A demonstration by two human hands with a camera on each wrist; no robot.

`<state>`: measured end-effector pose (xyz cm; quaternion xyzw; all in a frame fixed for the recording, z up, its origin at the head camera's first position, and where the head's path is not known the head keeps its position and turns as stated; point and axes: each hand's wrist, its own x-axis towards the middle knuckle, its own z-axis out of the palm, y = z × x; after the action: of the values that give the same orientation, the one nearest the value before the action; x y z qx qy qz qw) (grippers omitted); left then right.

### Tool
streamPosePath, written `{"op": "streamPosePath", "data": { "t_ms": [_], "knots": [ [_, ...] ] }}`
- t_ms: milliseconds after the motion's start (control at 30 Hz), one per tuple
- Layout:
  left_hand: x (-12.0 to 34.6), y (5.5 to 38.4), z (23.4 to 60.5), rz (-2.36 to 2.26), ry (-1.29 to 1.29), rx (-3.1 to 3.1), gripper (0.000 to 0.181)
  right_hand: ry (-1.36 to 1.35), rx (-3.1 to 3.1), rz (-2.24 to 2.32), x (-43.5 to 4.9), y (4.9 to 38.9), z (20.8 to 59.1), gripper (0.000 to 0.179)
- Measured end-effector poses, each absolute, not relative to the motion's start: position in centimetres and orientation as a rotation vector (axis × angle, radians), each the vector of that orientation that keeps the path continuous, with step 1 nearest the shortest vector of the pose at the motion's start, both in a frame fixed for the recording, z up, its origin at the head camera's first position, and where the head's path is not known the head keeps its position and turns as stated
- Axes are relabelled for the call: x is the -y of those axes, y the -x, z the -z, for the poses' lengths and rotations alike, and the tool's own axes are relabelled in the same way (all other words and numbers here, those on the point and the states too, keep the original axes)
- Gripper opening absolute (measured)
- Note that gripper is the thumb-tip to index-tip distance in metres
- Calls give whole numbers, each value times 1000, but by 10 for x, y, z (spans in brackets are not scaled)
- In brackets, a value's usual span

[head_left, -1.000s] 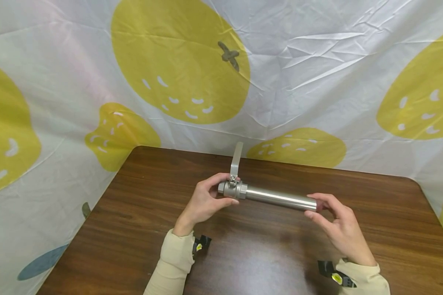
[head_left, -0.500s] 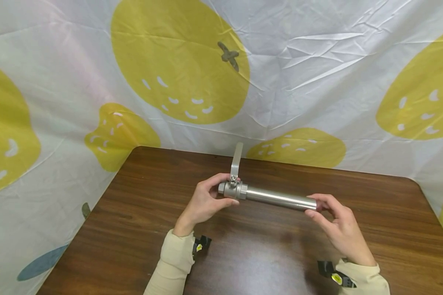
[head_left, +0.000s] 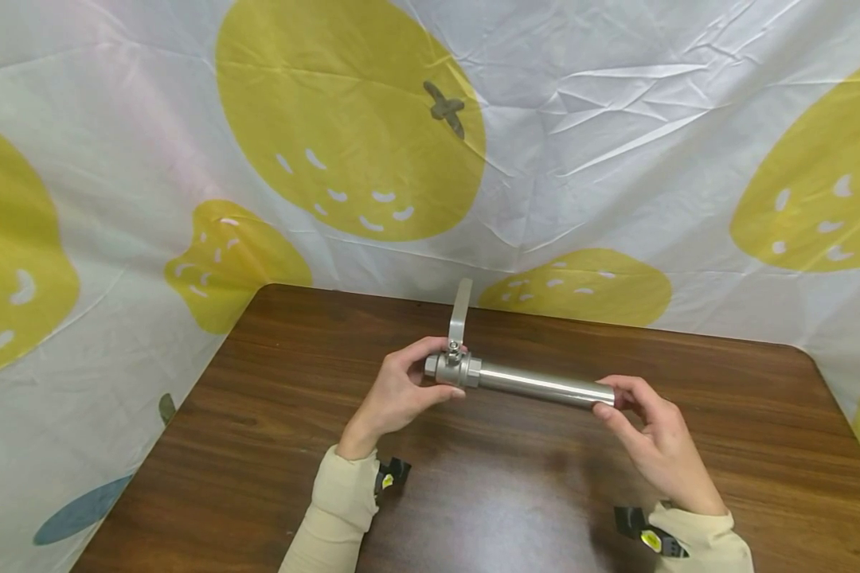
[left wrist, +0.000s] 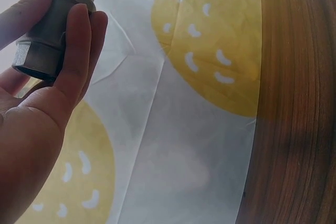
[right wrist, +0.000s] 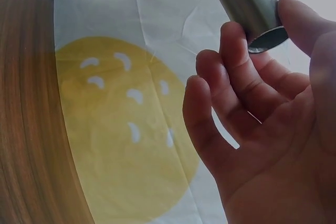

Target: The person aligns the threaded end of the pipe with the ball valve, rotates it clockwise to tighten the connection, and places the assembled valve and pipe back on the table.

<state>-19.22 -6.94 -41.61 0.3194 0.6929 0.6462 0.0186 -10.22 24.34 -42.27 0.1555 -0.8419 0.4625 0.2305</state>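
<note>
A steel ball valve (head_left: 453,369) with a hexagonal end sits in my left hand (head_left: 397,392), thumb on the near side and fingers round the far side. Its flat lever handle (head_left: 460,312) points up and away from me. From the valve's right end runs a straight shiny steel pipe (head_left: 541,384), joined to it and held above the table. My right hand (head_left: 665,440) pinches the pipe's free end between thumb and fingers. In the right wrist view the pipe's open end (right wrist: 269,39) shows, with the other fingers loosely bent beside it. The left wrist view shows the valve body (left wrist: 51,34) gripped.
A brown wood-grain table (head_left: 258,414) lies beneath both hands. White cloth (head_left: 580,159) printed with yellow fruit hangs right behind the table's back edge and along its left side. Black wrist straps (head_left: 390,480) sit at both sleeves.
Almost nothing differs. The right hand has shifted very slightly at the pipe's end, and the valve's lever has tipped a hair; both holds stay the same.
</note>
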Motion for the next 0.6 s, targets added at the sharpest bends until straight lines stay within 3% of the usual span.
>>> {"op": "streamPosePath", "data": {
  "t_ms": [600],
  "knots": [
    [65, 192, 419, -1938, -1054, -2219, 49, -303, 2411, -1255, -243, 102, 422, 24]
  ]
}}
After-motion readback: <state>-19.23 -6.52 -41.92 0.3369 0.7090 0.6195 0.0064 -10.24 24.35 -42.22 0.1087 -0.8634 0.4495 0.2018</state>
